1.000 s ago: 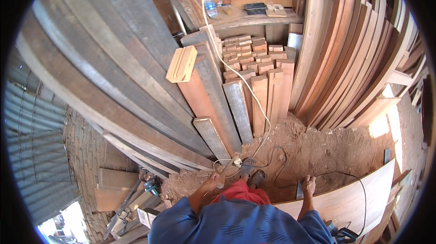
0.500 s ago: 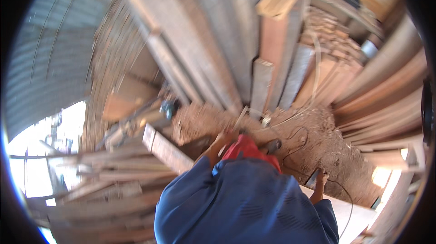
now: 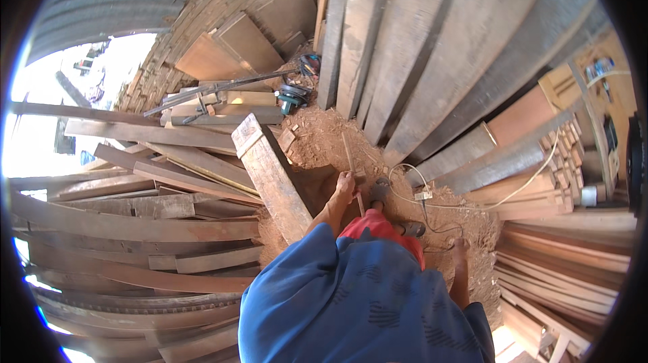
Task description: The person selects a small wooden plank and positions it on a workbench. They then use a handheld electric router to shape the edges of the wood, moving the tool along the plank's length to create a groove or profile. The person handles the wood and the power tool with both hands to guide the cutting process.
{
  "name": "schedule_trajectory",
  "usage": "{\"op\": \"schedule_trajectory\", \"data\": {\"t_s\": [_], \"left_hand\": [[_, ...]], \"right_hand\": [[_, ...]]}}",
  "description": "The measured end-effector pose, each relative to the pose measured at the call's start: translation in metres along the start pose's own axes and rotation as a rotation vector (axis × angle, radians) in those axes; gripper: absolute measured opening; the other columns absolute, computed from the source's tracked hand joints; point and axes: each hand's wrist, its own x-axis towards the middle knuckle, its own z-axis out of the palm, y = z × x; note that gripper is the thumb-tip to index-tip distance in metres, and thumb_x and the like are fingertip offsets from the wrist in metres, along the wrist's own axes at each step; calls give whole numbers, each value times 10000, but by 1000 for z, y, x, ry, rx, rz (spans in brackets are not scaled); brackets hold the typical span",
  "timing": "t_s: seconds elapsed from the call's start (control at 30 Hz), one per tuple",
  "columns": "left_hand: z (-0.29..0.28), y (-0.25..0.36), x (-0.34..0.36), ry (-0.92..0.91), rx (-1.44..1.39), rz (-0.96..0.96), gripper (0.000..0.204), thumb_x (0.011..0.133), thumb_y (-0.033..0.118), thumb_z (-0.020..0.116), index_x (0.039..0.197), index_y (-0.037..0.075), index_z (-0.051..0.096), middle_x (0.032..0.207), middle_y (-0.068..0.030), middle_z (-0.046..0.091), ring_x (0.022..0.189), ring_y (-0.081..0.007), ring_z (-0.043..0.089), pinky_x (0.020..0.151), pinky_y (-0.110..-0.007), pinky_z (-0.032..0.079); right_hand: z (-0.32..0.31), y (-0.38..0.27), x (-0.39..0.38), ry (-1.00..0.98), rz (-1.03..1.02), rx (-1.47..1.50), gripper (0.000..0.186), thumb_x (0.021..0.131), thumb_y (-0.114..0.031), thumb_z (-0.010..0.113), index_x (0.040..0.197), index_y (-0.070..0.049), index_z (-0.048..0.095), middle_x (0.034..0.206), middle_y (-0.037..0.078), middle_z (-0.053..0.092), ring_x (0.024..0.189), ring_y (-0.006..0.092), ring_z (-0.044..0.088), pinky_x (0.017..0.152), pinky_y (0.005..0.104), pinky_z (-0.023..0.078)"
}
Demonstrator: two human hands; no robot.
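My left hand (image 3: 346, 187) is closed around a thin wooden strip (image 3: 349, 153) that slants over the sawdust floor. Beside that forearm stands a thick, worn wooden beam (image 3: 273, 177), its end pointing away from me. My right hand (image 3: 460, 249) hangs low at my right side with its fingers curled. A thin dark cord (image 3: 442, 230) runs close by it, and I cannot make out what the fingers hold. A pale cable (image 3: 486, 208) meets the dark cord at a small white connector (image 3: 423, 195) on the floor, near my feet.
Stacked planks (image 3: 182, 231) fill the left side. Tall boards (image 3: 432, 59) lean ahead. A green-and-black power tool (image 3: 292, 97) lies by the brick wall (image 3: 162, 59). Small wood blocks (image 3: 563, 160) and long strips (image 3: 560, 255) are piled at right. Sawdust (image 3: 324, 133) covers the floor.
My view has turned left, so the leaning boards and cable have shifted right. My left hand stays on the strip. The dark flat thing and pale board by my right hand are out of sight.
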Motion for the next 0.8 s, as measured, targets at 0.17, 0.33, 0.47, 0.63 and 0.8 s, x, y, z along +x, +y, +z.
{"op": "schedule_trajectory", "data": {"t_s": [0.17, 0.33, 0.47, 0.63, 0.8], "left_hand": [[-45, 28, 58, 40, -223, 1, 219, 992, 318, 512, 1173, 196, 494, 957, -46, 549, 718, -174, 533, 542, -334, 487], [-65, 79, 87, 57, -311, 20, 224, 986, 319, 523, 1145, 171, 469, 895, -76, 526, 610, -176, 502, 470, -326, 449], [-88, 104, 102, 49, -335, 109, 206, 1004, 302, 493, 1140, 151, 462, 794, -65, 490, 555, -161, 467, 458, -328, 441], [-94, 110, 104, 26, -371, 115, 210, 1009, 310, 491, 1143, 149, 467, 788, -57, 508, 570, -156, 495, 462, -324, 437], [-92, 100, 102, 20, -396, 78, 222, 999, 318, 509, 1160, 168, 479, 807, -55, 533, 567, -152, 486, 478, -331, 432]], "right_hand": [[89, -113, -12, -93, 32, -126, 341, 948, -362, 538, 1058, -50, 616, 833, 77, 573, 754, 163, 556, 685, 294, 489], [101, -141, -15, -263, 74, -294, 352, 935, -359, 555, 1101, -55, 619, 883, 87, 610, 793, 186, 593, 631, 315, 506], [104, -150, -20, -217, 296, -101, 309, 933, -334, 558, 1076, -67, 621, 832, 79, 604, 723, 173, 598, 540, 300, 473], [87, -137, -9, -244, 292, -28, 207, 936, -269, 552, 988, -75, 603, 703, 56, 564, 562, 145, 554, 423, 282, 393], [91, -136, 4, -213, 154, -185, 199, 934, -233, 547, 953, -38, 586, 651, 39, 544, 529, 160, 540, 410, 307, 412]]}}
